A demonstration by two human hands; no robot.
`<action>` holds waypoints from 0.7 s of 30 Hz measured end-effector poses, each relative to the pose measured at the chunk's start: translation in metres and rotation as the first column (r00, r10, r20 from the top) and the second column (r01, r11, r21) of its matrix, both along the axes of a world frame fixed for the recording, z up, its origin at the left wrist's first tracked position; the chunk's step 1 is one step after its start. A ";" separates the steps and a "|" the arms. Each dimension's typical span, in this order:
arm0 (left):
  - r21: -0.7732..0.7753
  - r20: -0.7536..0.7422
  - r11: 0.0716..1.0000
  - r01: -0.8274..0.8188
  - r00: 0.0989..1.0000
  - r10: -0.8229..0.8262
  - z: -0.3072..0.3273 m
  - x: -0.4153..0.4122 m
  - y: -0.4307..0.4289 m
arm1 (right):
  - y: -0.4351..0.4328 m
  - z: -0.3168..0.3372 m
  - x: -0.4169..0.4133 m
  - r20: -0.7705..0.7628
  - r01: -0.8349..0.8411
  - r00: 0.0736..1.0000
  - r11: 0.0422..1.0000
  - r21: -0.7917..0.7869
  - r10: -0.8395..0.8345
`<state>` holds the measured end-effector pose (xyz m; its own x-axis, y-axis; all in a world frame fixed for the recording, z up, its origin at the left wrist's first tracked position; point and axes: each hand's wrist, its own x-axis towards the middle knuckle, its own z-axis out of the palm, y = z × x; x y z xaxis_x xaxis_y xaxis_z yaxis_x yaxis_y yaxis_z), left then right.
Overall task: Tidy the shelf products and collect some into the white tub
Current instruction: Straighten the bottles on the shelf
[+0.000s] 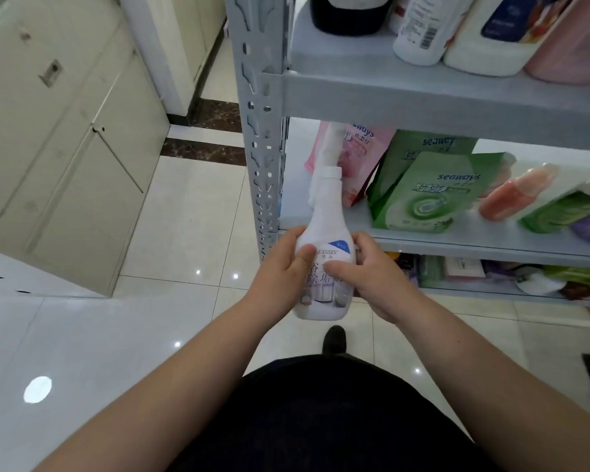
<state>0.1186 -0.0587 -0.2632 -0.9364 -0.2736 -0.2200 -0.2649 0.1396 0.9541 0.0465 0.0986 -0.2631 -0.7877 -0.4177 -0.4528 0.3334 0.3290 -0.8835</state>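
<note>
Between both sets of fingers, just in front of the body and short of the rack, sits a white plastic cleaner bottle (322, 216) with a narrow white neck and a blue-and-grey printed label. The left hand (280, 267) wraps its left flank with the thumb laid across the label; the right hand (372, 277) curls round the opposite flank, so all fingers (304, 253) are clasped on the body, none released.

Judging by its shape, the bottle is stiff-walled and smooth, probably slick where the glossy label runs, and its weight depends on how full it is, which cannot be read. The broad lower body is the safest hold; the slim neck beyond the fingertips would serve for 1 hand but lets the base swing.

Beyond the fingertips stands a grey perforated metal shelf rack (423, 97). Its middle board, just past the right-hand fingers, carries soft green refill pouches (423, 195), a pink pouch (358, 155) and a tipped orange-pink bottle (515, 192). Above the fingers, several large white bottles (419, 28) crowd the upper board. Left of the fingers lie glossy pale floor tiles (184, 206) and cream metal cabinets (65, 131). No white tub can be made out with certainty.
</note>
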 end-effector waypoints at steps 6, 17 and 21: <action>-0.085 0.016 0.986 0.145 0.989 -0.144 -0.014 -0.040 0.015 | 0.023 0.001 -0.038 -0.144 -0.067 0.985 0.977 0.205 0.098; -0.225 0.030 0.955 -0.194 0.978 0.206 0.001 -0.203 0.000 | 0.035 -0.013 -0.076 -0.304 0.014 0.948 0.940 0.340 0.096; -0.320 0.031 0.935 -0.153 0.985 0.172 -0.009 -0.229 -0.004 | 0.040 -0.014 -0.083 -0.296 -0.009 0.947 0.929 0.369 0.127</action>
<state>-0.1100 -0.0628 -0.2719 -0.8617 -0.4848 -0.1497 -0.3622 0.3813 0.8505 -0.0366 0.1384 -0.2776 -0.8878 -0.3312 -0.3196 0.0281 0.6541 -0.7559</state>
